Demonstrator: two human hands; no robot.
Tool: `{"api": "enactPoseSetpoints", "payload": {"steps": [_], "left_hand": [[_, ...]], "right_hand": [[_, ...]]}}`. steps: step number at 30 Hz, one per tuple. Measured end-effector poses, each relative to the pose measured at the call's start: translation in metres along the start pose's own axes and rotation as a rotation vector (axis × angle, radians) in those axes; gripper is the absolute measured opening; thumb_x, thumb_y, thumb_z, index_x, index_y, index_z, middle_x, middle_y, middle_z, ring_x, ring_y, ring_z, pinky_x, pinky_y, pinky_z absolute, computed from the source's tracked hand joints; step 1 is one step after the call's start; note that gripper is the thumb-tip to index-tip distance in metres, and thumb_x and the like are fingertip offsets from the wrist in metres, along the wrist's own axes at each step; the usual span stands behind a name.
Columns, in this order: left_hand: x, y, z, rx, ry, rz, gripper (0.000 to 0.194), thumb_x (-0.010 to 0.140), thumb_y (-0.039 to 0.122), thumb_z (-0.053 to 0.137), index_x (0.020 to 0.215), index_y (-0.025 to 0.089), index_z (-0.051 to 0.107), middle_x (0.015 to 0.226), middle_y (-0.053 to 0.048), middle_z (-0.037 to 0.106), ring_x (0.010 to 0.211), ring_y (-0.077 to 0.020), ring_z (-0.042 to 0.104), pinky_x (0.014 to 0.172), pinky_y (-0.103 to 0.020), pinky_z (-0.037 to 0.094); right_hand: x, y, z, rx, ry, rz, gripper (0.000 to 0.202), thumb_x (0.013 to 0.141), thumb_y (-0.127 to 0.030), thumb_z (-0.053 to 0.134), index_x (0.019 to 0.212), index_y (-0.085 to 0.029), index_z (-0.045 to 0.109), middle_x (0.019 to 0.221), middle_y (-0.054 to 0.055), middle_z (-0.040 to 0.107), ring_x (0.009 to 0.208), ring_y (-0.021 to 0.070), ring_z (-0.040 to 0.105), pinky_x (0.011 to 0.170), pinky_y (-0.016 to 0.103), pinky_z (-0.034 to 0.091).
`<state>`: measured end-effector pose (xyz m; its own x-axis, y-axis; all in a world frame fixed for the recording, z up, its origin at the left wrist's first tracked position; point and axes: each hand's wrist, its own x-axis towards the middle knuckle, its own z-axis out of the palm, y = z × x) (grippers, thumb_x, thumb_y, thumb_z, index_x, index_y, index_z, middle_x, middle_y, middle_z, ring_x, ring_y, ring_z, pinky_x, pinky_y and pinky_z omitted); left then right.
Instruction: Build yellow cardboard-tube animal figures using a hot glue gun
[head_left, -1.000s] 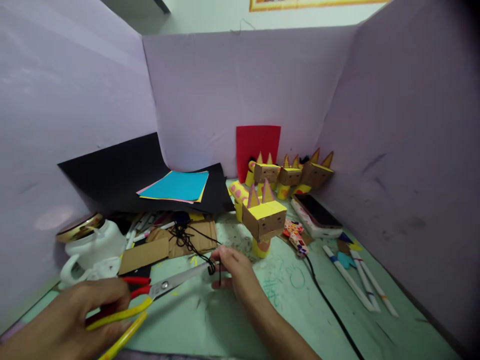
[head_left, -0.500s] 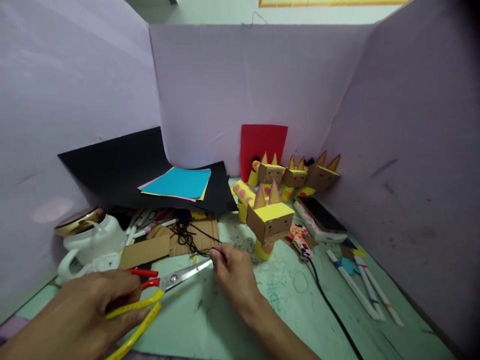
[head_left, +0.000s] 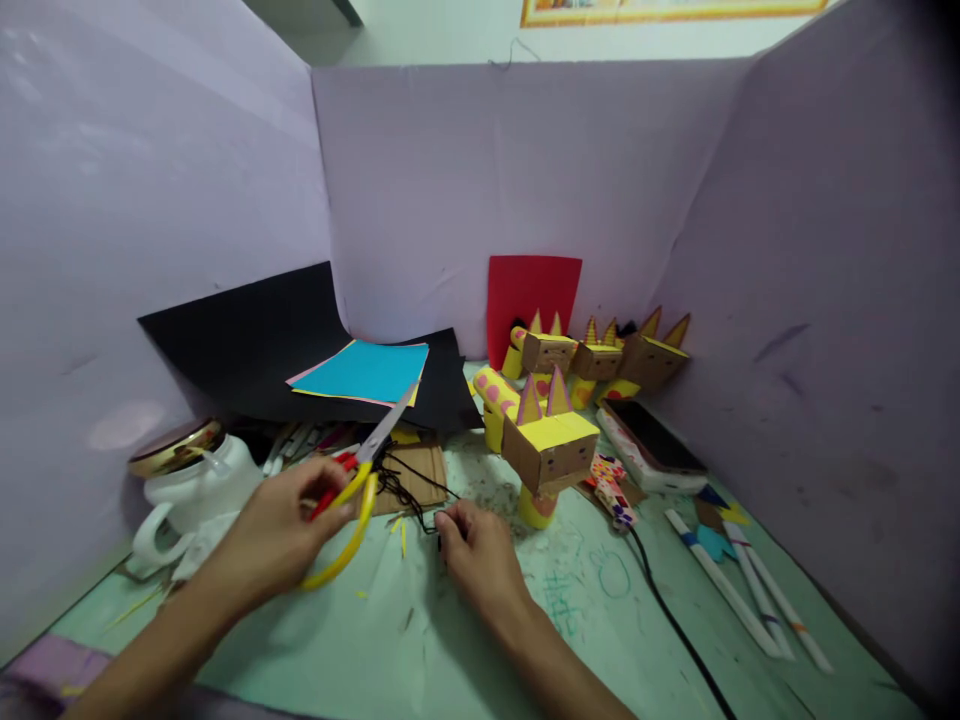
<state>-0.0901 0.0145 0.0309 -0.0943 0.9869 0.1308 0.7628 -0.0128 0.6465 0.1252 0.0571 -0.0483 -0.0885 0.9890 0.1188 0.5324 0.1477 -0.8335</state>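
Note:
My left hand grips a pair of scissors with red and yellow handles, blades closed together and pointing up and to the right. My right hand pinches black yarn, whose tangle trails back onto a piece of corrugated cardboard. Just beyond the right hand stands a cardboard animal figure with a box head, yellow top and pointed pink-edged ears. What lies between the right fingertips is mostly hidden.
Similar figures stand behind, before red paper. A glue gun with a cord, a phone and markers lie right. At left are a white jug, black paper and blue paper.
My left hand has lifted the scissors away from the yarn at my right fingers, and their tips now point upward. The right hand keeps its pinch, and the camera view has shifted slightly.

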Motion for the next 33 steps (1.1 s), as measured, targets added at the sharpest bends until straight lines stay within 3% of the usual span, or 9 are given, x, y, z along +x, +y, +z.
{"api": "enactPoseSetpoints", "payload": {"steps": [6, 10, 13, 17, 20, 23, 25, 28, 33], "left_hand": [[0.122, 0.036, 0.028, 0.225, 0.318, 0.109, 0.007, 0.062, 0.017, 0.059, 0.066, 0.016, 0.063, 0.060, 0.002, 0.061, 0.061, -0.0138, 0.057, 0.052, -0.024, 0.030], [0.186, 0.040, 0.025, 0.207, 0.357, 0.120, 0.023, 0.079, 0.014, 0.045, 0.058, 0.011, 0.054, 0.044, 0.009, 0.042, 0.048, -0.0040, 0.047, 0.052, -0.023, 0.023], [0.209, 0.039, 0.023, 0.171, 0.313, 0.103, 0.028, 0.087, 0.023, 0.051, 0.062, 0.011, 0.054, 0.054, 0.007, 0.050, 0.051, -0.0054, 0.050, 0.053, -0.021, 0.034], [0.200, 0.042, 0.029, 0.083, 0.171, 0.095, 0.023, 0.088, 0.034, 0.056, 0.094, 0.012, 0.060, 0.089, -0.003, 0.062, 0.073, -0.0134, 0.060, 0.064, -0.029, 0.051], [0.159, 0.047, 0.044, -0.041, 0.000, 0.098, 0.022, 0.084, 0.032, 0.056, 0.091, 0.012, 0.064, 0.079, -0.002, 0.063, 0.063, -0.0106, 0.056, 0.055, -0.022, 0.044], [0.103, 0.047, 0.065, -0.159, -0.310, 0.133, 0.035, 0.075, 0.040, 0.062, 0.096, 0.013, 0.067, 0.071, -0.001, 0.066, 0.051, -0.0102, 0.052, 0.045, -0.021, 0.039], [0.073, 0.041, 0.076, -0.286, -0.614, 0.215, 0.053, 0.065, 0.039, 0.070, 0.113, 0.017, 0.061, 0.092, -0.004, 0.069, 0.057, -0.0107, 0.055, 0.048, -0.020, 0.040], [0.056, 0.029, 0.080, -0.356, -0.900, 0.256, 0.047, 0.057, 0.032, 0.074, 0.101, 0.017, 0.065, 0.079, 0.000, 0.066, 0.058, -0.0101, 0.051, 0.050, -0.019, 0.037], [0.080, 0.007, 0.053, -0.325, -0.726, 0.118, 0.022, 0.062, 0.036, 0.068, 0.060, 0.015, 0.062, 0.051, 0.004, 0.051, 0.048, -0.0090, 0.041, 0.048, -0.021, 0.030]], "right_hand": [[-0.009, -0.004, 0.000, -0.063, -0.091, -0.007, 0.023, 0.085, -0.020, 0.049, 0.069, -0.015, 0.064, 0.060, 0.004, 0.064, 0.058, 0.0166, 0.056, 0.055, 0.024, 0.031], [-0.010, -0.005, 0.000, -0.073, -0.089, -0.033, 0.023, 0.085, -0.019, 0.050, 0.069, -0.016, 0.066, 0.060, 0.004, 0.064, 0.058, 0.0165, 0.057, 0.056, 0.024, 0.031], [-0.009, -0.004, -0.002, -0.039, -0.076, -0.035, 0.024, 0.086, -0.021, 0.050, 0.069, -0.018, 0.066, 0.059, 0.004, 0.065, 0.057, 0.0159, 0.058, 0.055, 0.024, 0.031], [-0.009, -0.003, -0.010, -0.010, -0.072, -0.043, 0.026, 0.087, -0.024, 0.049, 0.069, -0.018, 0.066, 0.061, 0.004, 0.066, 0.058, 0.0156, 0.057, 0.053, 0.024, 0.029], [-0.010, -0.004, -0.018, -0.005, -0.053, -0.092, 0.028, 0.087, -0.026, 0.047, 0.068, -0.017, 0.065, 0.058, 0.003, 0.061, 0.056, 0.0152, 0.055, 0.054, 0.024, 0.030], [-0.011, -0.005, -0.022, 0.115, -0.018, -0.138, 0.031, 0.089, -0.032, 0.043, 0.074, -0.016, 0.066, 0.058, 0.002, 0.059, 0.056, 0.0148, 0.054, 0.053, 0.023, 0.033], [-0.012, -0.005, -0.024, 0.225, 0.010, -0.154, 0.033, 0.089, -0.036, 0.042, 0.078, -0.016, 0.066, 0.064, 0.003, 0.062, 0.060, 0.0151, 0.055, 0.053, 0.023, 0.036], [-0.014, -0.002, -0.027, 0.333, 0.023, -0.109, 0.036, 0.088, -0.041, 0.043, 0.077, -0.016, 0.066, 0.064, 0.003, 0.062, 0.059, 0.0144, 0.055, 0.053, 0.022, 0.039], [-0.022, 0.018, -0.034, 0.319, 0.117, 0.009, 0.042, 0.086, -0.052, 0.046, 0.073, -0.016, 0.064, 0.062, 0.003, 0.058, 0.059, 0.0162, 0.056, 0.051, 0.024, 0.043]]}}
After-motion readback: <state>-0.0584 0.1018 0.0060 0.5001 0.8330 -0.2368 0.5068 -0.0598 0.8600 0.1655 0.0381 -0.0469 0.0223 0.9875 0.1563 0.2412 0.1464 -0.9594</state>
